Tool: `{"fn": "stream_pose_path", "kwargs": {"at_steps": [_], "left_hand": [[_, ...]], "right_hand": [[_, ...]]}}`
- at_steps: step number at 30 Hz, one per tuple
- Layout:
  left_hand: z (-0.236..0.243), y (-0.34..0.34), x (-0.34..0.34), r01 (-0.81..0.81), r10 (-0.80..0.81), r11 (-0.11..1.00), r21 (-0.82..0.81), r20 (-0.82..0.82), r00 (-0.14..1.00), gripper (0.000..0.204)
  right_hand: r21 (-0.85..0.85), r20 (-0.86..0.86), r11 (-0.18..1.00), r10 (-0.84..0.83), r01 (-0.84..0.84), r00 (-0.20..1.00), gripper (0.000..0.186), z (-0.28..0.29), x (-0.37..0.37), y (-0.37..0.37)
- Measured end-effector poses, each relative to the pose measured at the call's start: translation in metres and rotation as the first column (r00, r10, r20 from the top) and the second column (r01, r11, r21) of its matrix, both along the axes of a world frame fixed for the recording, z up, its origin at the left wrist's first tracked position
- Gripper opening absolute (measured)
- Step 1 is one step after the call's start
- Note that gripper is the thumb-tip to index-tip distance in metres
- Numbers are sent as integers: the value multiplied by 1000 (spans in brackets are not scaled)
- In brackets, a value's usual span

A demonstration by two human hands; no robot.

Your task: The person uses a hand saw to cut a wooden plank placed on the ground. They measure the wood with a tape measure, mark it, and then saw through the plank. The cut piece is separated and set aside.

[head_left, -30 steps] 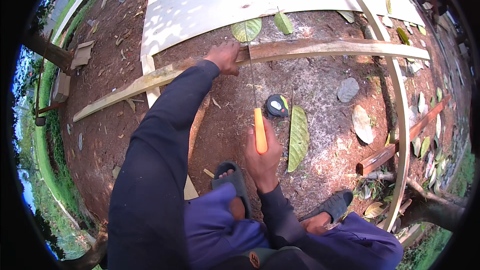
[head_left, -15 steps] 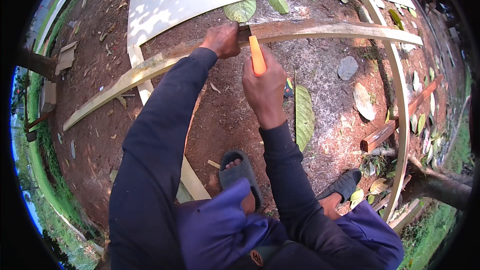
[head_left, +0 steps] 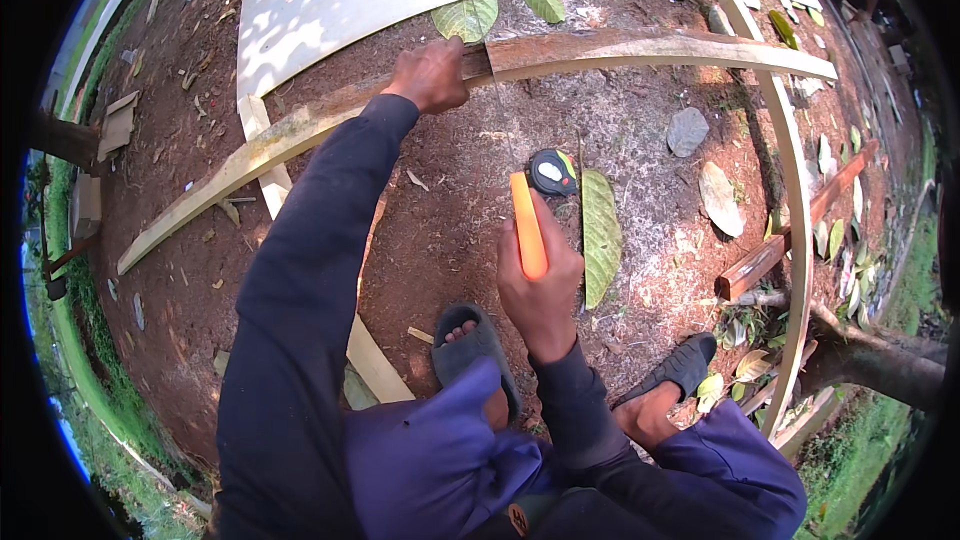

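My right hand (head_left: 543, 290) is closed around the orange handle of a handsaw (head_left: 527, 220). Seen nearly edge-on, its thin blade runs forward to a long wooden board (head_left: 620, 50), where it meets a narrow dark cut line. Just left of that line, my left hand (head_left: 430, 77) is closed on the board. The board lies crosswise in front of me, resting over other timber strips. On the soil just beyond my right hand is a black tape measure (head_left: 551, 172), beside a long green leaf (head_left: 600, 240).
A pale plywood sheet (head_left: 340, 10) lies beyond the board. One long strip (head_left: 795, 200) crosses under it on the right, near a reddish-brown beam (head_left: 755, 265) and a tree trunk (head_left: 880, 372). Another strip (head_left: 262, 145) passes below its left part. My sandalled feet stand on leaf-strewn soil.
My right hand has drawn the saw back toward me, away from the board, uncovering the tape measure. My left hand stays on the board. The view has shifted slightly.
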State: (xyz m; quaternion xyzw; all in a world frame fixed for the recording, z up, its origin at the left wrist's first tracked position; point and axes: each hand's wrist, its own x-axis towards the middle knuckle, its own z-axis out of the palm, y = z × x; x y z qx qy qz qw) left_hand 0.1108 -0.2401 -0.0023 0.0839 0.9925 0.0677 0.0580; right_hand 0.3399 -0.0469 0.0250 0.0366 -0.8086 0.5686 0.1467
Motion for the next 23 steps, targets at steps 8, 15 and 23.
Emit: {"fn": "stream_pose_path", "kwargs": {"at_steps": [8,15,23], "left_hand": [[-6,13,-3,114,-109,993,34,-143,984,38],[8,3,7,0,1,999,-32,34,999,32],[43,-9,-4,-9,5,998,-59,-72,997,35]], "right_hand": [[163,38,987,3,-9,999,42,24,-127,-14],[-1,24,1000,6,-6,1000,44,-2,13,8],[-103,-266,994,-59,32,962,35,-41,-94,-13]]}}
